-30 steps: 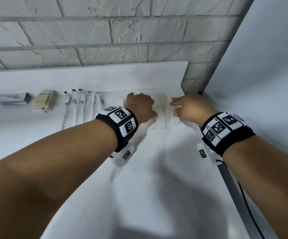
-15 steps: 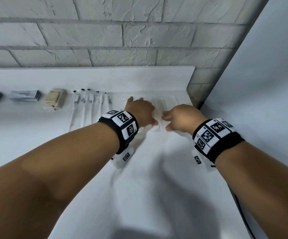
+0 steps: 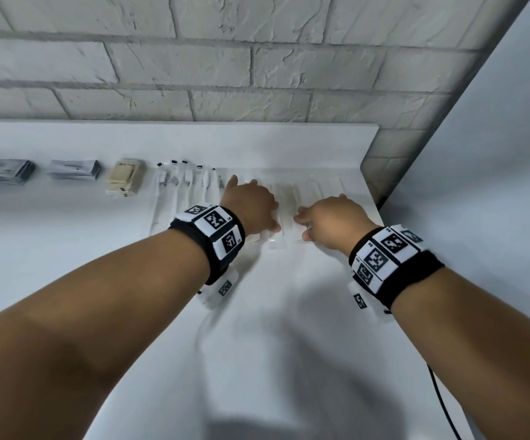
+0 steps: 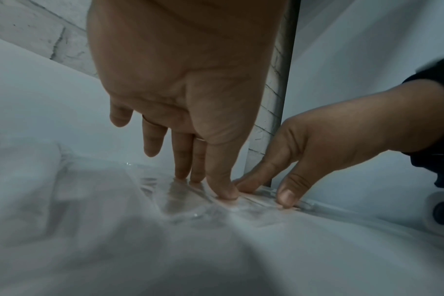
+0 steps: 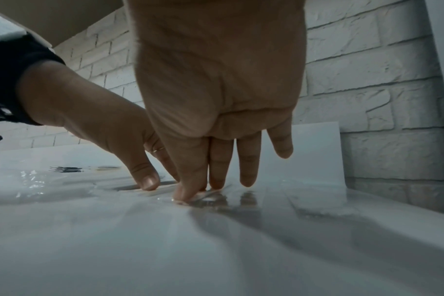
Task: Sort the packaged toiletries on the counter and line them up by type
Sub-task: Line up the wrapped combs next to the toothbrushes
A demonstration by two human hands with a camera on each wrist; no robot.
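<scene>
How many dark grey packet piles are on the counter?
2: one pile at the far left, another just right of it, beside the beige box. More may lie out of view.

Compared with a second ago, the right hand (image 3: 333, 222) sits further left and nearer, its thumb and fingertips now pressing the near ends of the clear plastic-wrapped flat packets (image 3: 301, 193) close beside the left hand (image 3: 251, 208). The left hand's thumb now touches down on the wrap next to the right fingers (image 4: 246, 185). The camera view also takes in a second grey foil sachet stack (image 3: 0, 169) at far left.
</scene>
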